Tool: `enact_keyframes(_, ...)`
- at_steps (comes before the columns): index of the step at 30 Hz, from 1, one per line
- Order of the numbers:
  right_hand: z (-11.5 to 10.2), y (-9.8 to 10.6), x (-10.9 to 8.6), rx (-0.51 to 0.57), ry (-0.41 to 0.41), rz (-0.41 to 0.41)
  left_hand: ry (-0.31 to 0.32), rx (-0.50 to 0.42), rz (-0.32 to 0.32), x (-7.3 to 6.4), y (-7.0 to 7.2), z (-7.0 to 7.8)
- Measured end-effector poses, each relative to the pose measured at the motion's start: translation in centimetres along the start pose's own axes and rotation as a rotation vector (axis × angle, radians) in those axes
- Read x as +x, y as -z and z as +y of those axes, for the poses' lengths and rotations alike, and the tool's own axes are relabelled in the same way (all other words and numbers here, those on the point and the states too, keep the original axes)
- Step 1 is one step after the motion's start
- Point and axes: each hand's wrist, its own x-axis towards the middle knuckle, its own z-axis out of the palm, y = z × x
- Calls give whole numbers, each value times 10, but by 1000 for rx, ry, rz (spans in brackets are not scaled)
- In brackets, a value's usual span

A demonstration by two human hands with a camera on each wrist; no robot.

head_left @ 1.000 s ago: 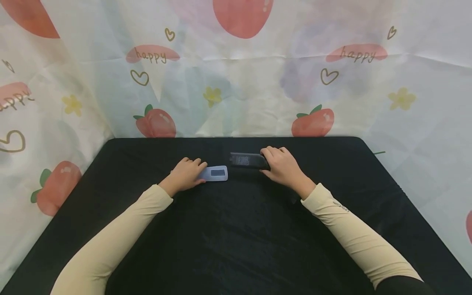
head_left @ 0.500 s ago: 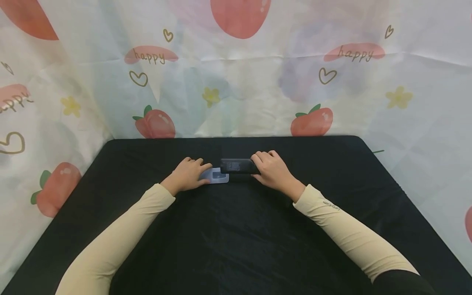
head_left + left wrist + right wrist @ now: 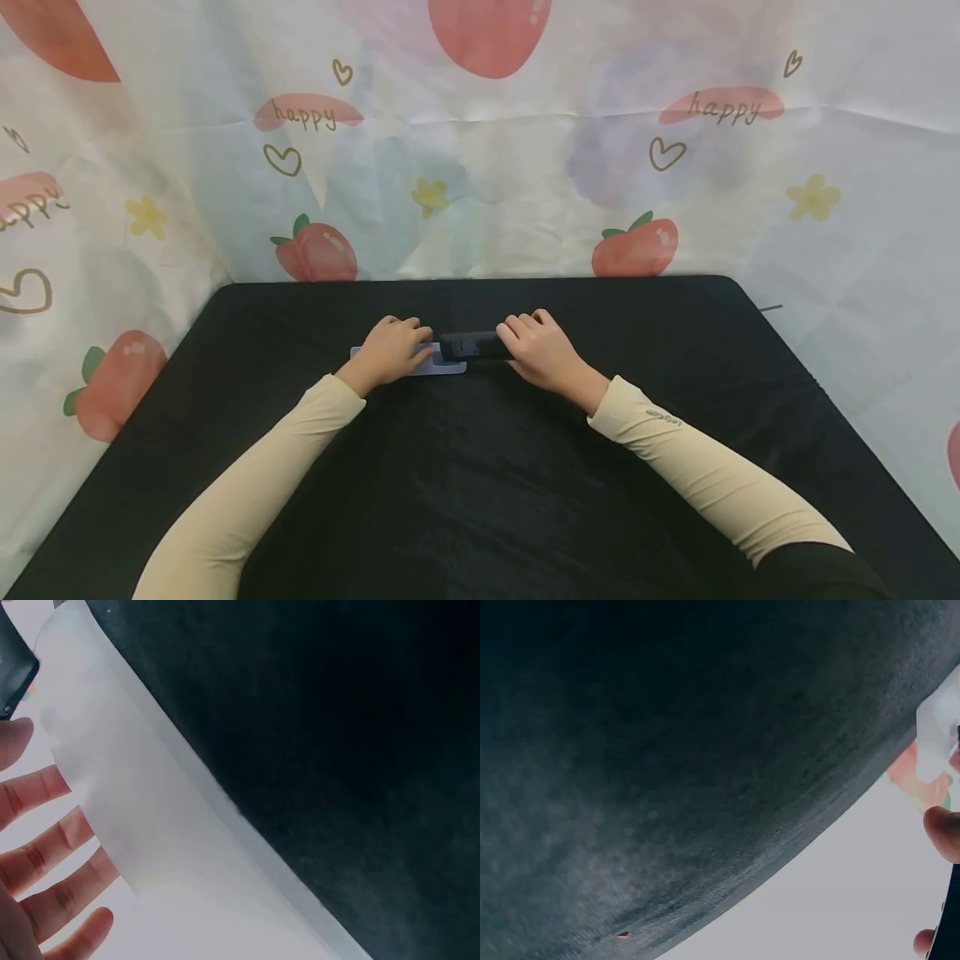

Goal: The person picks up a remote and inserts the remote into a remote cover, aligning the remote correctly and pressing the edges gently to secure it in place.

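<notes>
In the head view, my left hand [image 3: 386,352] grips a long, pale translucent case [image 3: 444,369] with a rectangular recess at its right end. My right hand [image 3: 543,354] holds a black, bar-shaped device [image 3: 476,347] with a printed label, by its right end. The device's left end overlaps the case's recess, close to my left thumb and forefinger. Seen from the left wrist, the case fills the middle as a broad white sheet, with left fingers [image 3: 56,847] along its edge. A dark corner of the device shows at upper left. The right wrist view catches only the right thumb [image 3: 943,832] and a device edge.
A black cloth [image 3: 480,483] covers the table, whose far edge runs just beyond both hands. Behind and to the left hangs a pale curtain [image 3: 480,167] printed with fruit, hearts and flowers.
My right hand has brought the black device left and slightly nearer, from beside the case to over its recessed end. My left hand has slid slightly right along the case.
</notes>
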Motion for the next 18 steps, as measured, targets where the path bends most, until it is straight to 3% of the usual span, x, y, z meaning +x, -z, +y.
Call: enact_keyframes(18,-8,-2,3,-69,88,18,-20,125,65,7,0,6)
